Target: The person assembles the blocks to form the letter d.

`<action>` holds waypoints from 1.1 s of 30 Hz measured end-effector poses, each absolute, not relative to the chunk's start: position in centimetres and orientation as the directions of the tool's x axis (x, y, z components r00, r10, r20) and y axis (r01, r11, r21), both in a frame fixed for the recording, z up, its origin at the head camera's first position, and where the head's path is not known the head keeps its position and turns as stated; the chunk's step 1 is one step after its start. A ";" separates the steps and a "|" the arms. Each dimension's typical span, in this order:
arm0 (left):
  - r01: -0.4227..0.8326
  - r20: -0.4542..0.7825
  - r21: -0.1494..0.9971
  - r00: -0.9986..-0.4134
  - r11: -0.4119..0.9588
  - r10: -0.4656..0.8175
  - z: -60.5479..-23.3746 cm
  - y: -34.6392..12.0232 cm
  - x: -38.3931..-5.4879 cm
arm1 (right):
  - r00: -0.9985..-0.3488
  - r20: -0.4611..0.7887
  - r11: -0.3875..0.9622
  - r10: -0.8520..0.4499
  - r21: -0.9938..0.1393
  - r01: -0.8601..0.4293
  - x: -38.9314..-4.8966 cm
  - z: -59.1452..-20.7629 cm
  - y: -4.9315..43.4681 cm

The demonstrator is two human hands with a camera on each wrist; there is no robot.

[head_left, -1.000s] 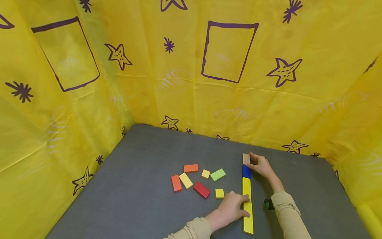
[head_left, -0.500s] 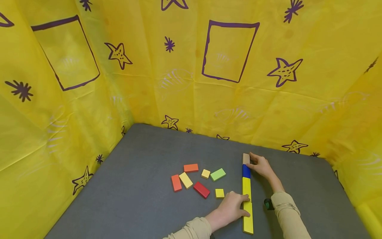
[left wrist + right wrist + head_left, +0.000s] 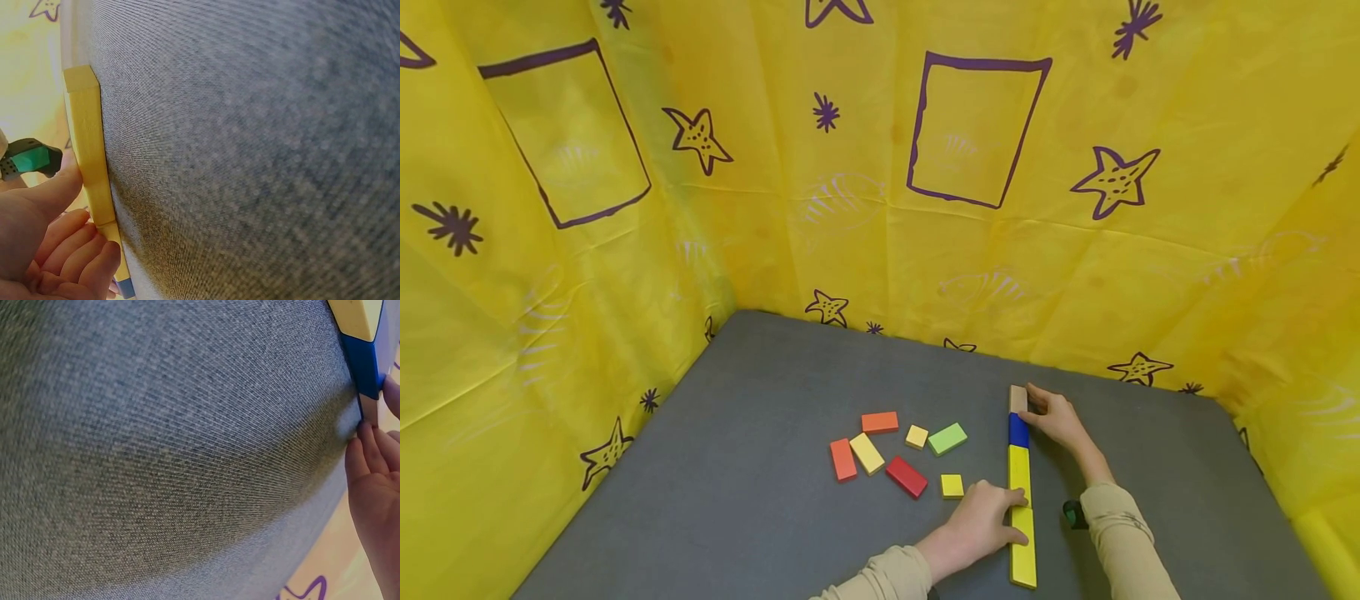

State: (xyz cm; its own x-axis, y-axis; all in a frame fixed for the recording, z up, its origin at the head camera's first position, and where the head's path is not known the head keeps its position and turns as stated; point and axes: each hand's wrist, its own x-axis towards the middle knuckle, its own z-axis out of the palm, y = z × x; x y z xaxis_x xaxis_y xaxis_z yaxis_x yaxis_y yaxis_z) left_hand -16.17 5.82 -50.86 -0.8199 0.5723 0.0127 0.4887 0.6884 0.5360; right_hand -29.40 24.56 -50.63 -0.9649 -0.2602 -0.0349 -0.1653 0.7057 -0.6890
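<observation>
A straight row of blocks lies on the grey surface in the head view. From its near end come a long yellow block (image 3: 1022, 560), a second yellow block (image 3: 1019, 465), a blue block (image 3: 1018, 430) and a plain wood block (image 3: 1017, 399). My left hand (image 3: 977, 521) rests against the row from the left, thumb on the nearest yellow block and index finger at the seam between the yellow ones. On the far right, my right hand (image 3: 1057, 417) pinches the wood block, fingertips at its far corner and thumb by its seam with the blue one (image 3: 361, 361).
Left of the row lie loose blocks: a small yellow one (image 3: 952, 486), a red one (image 3: 907, 477), a green one (image 3: 948, 439), a cream one (image 3: 867, 454), a small cube (image 3: 916, 437) and two orange ones (image 3: 879, 422). Yellow cloth (image 3: 865, 250) walls the surface.
</observation>
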 end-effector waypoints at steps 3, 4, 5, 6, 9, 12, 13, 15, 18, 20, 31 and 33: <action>0.487 0.011 0.535 -0.821 0.691 0.570 -50.8 5.8 -16.1 | -0.966 -0.036 0.704 -0.256 -0.692 -0.161 -29.4 -50.7 24.6; 0.484 0.009 0.535 -0.823 0.692 0.569 -50.8 5.8 -16.1 | -0.966 -0.035 0.707 -0.258 -0.688 -0.164 -29.4 -50.7 24.6; 0.483 0.008 0.535 -0.823 0.693 0.568 -50.8 5.9 -16.1 | -0.967 -0.037 0.707 -0.254 -0.689 -0.159 -29.4 -50.7 24.6; 0.481 0.006 0.535 -0.824 0.695 0.566 -50.8 5.9 -16.1 | -0.967 -0.038 0.708 -0.250 -0.689 -0.156 -29.4 -50.7 24.6; 0.477 0.001 0.535 -0.826 0.697 0.564 -50.7 5.9 -16.1 | -0.968 -0.038 0.712 -0.247 -0.685 -0.155 -29.4 -50.6 24.6; 0.482 0.004 0.532 -0.823 0.696 0.567 -50.7 5.9 -16.1 | -0.969 -0.033 0.704 -0.244 -0.693 -0.154 -29.4 -50.6 24.5; 0.485 0.007 0.533 -0.822 0.694 0.569 -50.7 5.9 -16.1 | -0.968 -0.029 0.704 -0.247 -0.693 -0.159 -29.3 -50.6 24.5; 0.486 0.009 0.535 -0.821 0.691 0.571 -50.7 5.8 -16.1 | -0.968 -0.023 0.702 -0.252 -0.692 -0.166 -29.3 -50.7 24.5; 0.483 0.008 0.543 -0.821 0.687 0.570 -50.7 5.8 -16.1 | -0.969 -0.015 0.699 -0.247 -0.696 -0.168 -29.2 -50.7 24.4; 0.481 0.007 0.547 -0.821 0.685 0.571 -50.7 5.9 -16.0 | -0.969 -0.004 0.703 -0.246 -0.689 -0.176 -29.0 -50.7 24.4; 0.499 0.022 0.543 -0.813 0.676 0.582 -50.8 5.8 -16.1 | -0.976 0.060 0.724 -0.211 -0.661 -0.197 -28.3 -51.1 24.3; 0.502 0.030 0.541 -0.813 0.674 0.581 -50.8 5.7 -16.1 | -0.975 0.066 0.718 -0.211 -0.666 -0.201 -28.1 -50.9 24.2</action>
